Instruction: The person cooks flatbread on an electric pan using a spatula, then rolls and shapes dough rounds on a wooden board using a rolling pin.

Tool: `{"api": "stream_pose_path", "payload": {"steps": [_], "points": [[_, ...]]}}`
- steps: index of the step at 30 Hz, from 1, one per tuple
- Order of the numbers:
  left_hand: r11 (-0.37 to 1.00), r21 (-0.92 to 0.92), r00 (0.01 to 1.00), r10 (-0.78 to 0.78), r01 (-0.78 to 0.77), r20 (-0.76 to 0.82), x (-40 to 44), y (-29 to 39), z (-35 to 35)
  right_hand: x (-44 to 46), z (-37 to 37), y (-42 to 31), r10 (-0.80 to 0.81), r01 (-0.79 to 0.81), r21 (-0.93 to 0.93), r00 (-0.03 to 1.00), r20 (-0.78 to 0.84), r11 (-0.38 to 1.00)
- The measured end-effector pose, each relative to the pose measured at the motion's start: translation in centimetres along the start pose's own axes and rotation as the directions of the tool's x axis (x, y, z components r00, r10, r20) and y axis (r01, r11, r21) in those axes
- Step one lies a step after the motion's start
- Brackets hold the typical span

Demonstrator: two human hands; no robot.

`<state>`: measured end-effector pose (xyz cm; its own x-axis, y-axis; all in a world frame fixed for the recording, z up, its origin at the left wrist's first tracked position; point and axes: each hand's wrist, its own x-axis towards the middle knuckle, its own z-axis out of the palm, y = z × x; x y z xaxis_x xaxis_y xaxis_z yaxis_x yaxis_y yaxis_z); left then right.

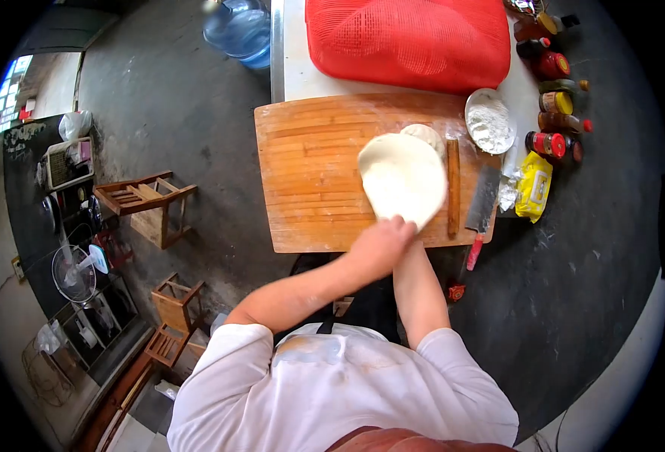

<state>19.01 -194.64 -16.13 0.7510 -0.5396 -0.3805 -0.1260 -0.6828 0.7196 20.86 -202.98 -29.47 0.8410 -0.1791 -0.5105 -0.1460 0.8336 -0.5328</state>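
A round, flattened sheet of pale dough (pixel 404 181) is over the right half of the wooden board (pixel 310 173), its near end narrowed. My left hand (pixel 385 239) has its fingers closed on that near edge. My right forearm (pixel 417 290) reaches up to the same edge; the dough and my left hand hide my right hand. Behind the sheet sits a smaller lump of dough (pixel 425 135). A rolling pin (pixel 453 188) lies to the right, and beyond it a cleaver (pixel 485 197) with a red handle.
A bowl of flour (pixel 491 122) stands at the board's back right corner. Behind the board is a red mesh cover (pixel 415 41). Bottles and jars (pixel 551 145) line the right side, near a yellow packet (pixel 533 188). Wooden chairs (pixel 152 197) stand on the left floor.
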Motion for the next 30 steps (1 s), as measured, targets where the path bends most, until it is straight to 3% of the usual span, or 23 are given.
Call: {"api": "stream_pose_path", "payload": {"steps": [3,5,6,7,8,9,10,11,12,13,14,16,18,20,21,22,24,27,30], "points": [[0.974,-0.205,0.980,0.057,-0.096,-0.192,-1.9,0.3,-0.8,-2.2,3.2,-4.0,-0.100,0.136,-0.251,0.984,0.150,0.958],[0.928,-0.362,0.956,-0.028,-0.083,-0.291,-1.2,-3.0,-0.8,-3.3,4.6,-6.2,-0.138,0.239,-0.405,0.955,0.261,0.883],[0.788,-0.615,0.975,-0.110,-0.032,-0.192,-0.7,-4.7,-1.2,-3.2,4.9,-6.7,-0.133,0.237,-0.414,0.955,0.266,0.879],[0.512,-0.858,0.977,-0.195,0.029,-0.083,0.0,-6.0,-1.5,-2.5,5.3,-7.1,-0.127,0.163,-0.089,0.939,0.319,0.983],[0.166,-0.982,0.972,-0.231,0.092,0.052,0.5,-7.2,-1.8,-2.1,5.7,-7.2,-0.137,0.048,0.242,0.920,0.366,0.969],[0.160,-0.983,0.972,-0.230,0.090,0.052,1.0,-9.0,-1.9,-1.9,5.2,-5.4,-0.114,0.086,0.125,0.963,0.243,0.988],[-0.170,-0.980,0.979,-0.159,0.101,0.128,1.3,-11.0,-2.1,-2.0,7.8,-5.2,-0.028,0.149,-0.415,0.958,0.284,0.898],[-0.480,-0.869,0.982,-0.067,0.123,0.176,1.4,-13.0,-2.0,-2.2,10.3,-5.0,0.060,0.244,-0.812,0.945,0.323,0.529],[-0.487,-0.865,0.982,-0.066,0.121,0.174,1.2,-14.9,-1.7,-1.9,7.9,-1.5,0.050,0.434,-0.899,0.898,0.436,0.057],[-0.586,-0.809,0.970,-0.169,0.043,0.174,0.8,-17.0,-1.4,-1.6,5.5,2.0,0.040,0.505,-0.747,0.839,0.543,-0.432],[-0.669,-0.742,0.944,-0.272,-0.046,0.186,0.3,-19.0,-0.8,-1.7,4.2,3.9,0.170,0.598,-0.685,0.791,0.588,-0.415],[-0.638,-0.745,0.919,-0.384,-0.195,0.088,-0.8,-23.2,1.3,-3.9,4.4,5.1,0.234,0.592,-0.696,0.804,0.547,-0.405],[-0.678,-0.713,0.946,-0.317,-0.180,0.063,-2.1,-25.0,1.8,-5.9,3.6,5.1,0.307,0.607,-0.788,0.773,0.555,-0.104],[-0.544,-0.834,0.908,-0.390,-0.093,0.153,-2.5,-25.1,1.7,-7.4,1.1,4.4,0.293,0.553,-0.827,0.811,0.506,-0.102],[-0.628,-0.773,0.913,-0.360,-0.087,0.190,-2.4,-25.5,1.9,-7.8,-0.3,3.7,0.270,0.504,-0.859,0.843,0.465,-0.095],[-0.630,-0.772,0.915,-0.355,-0.084,0.190,-2.2,-25.4,1.9,-8.1,-1.1,2.7,0.267,0.503,-0.858,0.844,0.464,-0.099],[-0.431,-0.901,0.864,-0.469,-0.044,0.183,-1.7,-24.5,1.9,-8.3,-2.8,0.1,0.195,0.399,-0.904,0.909,0.368,-0.152],[-0.375,-0.926,0.796,-0.545,0.051,0.264,-1.9,-23.3,3.1,-7.9,-5.3,-2.9,0.142,0.311,-0.927,0.948,0.286,-0.210],[-0.395,-0.918,0.765,-0.602,-0.040,0.226,-3.8,-22.7,3.9,-7.5,-6.4,-4.8,0.093,0.255,-0.935,0.967,0.239,-0.248]]}}
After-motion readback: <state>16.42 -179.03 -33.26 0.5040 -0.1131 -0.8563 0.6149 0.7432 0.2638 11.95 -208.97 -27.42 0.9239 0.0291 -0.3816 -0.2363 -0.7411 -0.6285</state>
